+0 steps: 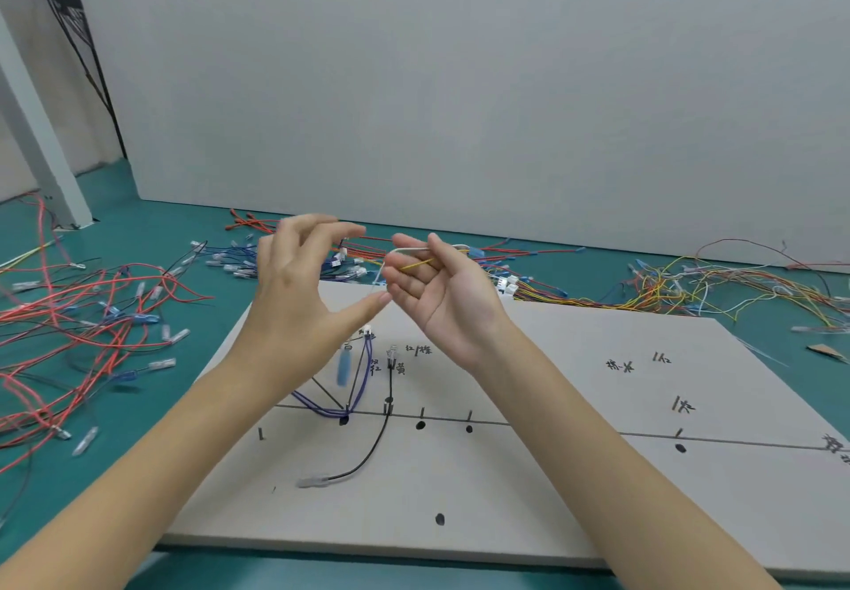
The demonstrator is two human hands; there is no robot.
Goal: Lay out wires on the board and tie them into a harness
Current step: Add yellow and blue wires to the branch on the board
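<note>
Both my hands are raised above the far edge of the grey harness board [575,474]. My right hand [441,295], palm up, holds a thin yellow wire [416,264] and a white wire [409,249] between thumb and curled fingers. My left hand [299,295] hovers beside it with fingers spread and thumb stretched toward the right hand, holding nothing I can see. On the board lie a black wire [375,447] with a clear terminal, purple wires [361,378] and a blurred blue terminal [344,366], routed along drawn lines and black dots.
Loose red wires [92,313] cover the teal table on the left. Blue and red wires with white connectors [239,262] lie behind the board. A tangle of yellow, red and blue wires [690,285] sits at the back right. A grey wall stands behind.
</note>
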